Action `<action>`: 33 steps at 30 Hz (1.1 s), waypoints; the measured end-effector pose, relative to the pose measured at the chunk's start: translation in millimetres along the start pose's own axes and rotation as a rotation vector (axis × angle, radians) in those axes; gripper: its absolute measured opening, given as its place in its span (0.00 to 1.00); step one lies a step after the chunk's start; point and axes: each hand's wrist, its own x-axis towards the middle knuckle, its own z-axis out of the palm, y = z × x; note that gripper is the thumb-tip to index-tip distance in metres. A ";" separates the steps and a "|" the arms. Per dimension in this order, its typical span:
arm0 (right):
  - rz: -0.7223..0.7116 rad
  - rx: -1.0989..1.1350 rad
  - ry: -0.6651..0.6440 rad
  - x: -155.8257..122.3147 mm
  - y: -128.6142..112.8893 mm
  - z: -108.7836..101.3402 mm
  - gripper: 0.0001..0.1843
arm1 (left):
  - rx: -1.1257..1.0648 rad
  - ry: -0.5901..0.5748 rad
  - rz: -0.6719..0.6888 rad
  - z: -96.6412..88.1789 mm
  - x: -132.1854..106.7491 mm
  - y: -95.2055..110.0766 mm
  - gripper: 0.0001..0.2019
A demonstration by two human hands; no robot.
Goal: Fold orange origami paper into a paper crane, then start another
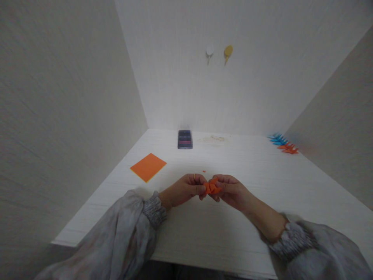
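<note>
A small folded piece of orange paper [211, 187] is pinched between both hands just above the white table [262, 179]. My left hand [186, 189] grips its left side with closed fingers; a ring shows on one finger. My right hand [230, 190] grips its right side, fingers curled round it. Both wrists come out of grey gathered sleeves.
A stack of flat orange paper squares [148, 167] lies at the left. A dark small box [185, 139] stands at the back. Folded blue and orange paper pieces [284, 144] lie at the far right. A tiny orange scrap [204, 171] lies ahead. Walls close in on three sides.
</note>
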 end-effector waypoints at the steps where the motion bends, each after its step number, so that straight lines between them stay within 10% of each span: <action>1: -0.001 -0.002 -0.006 0.1 0.0 0.3 0.09 | -0.014 0.002 0.001 -0.3 0.2 -0.8 0.15; 33: -0.038 0.013 0.056 2.3 -0.3 -5.8 0.11 | -0.055 0.109 -0.002 0.7 1.0 -0.7 0.20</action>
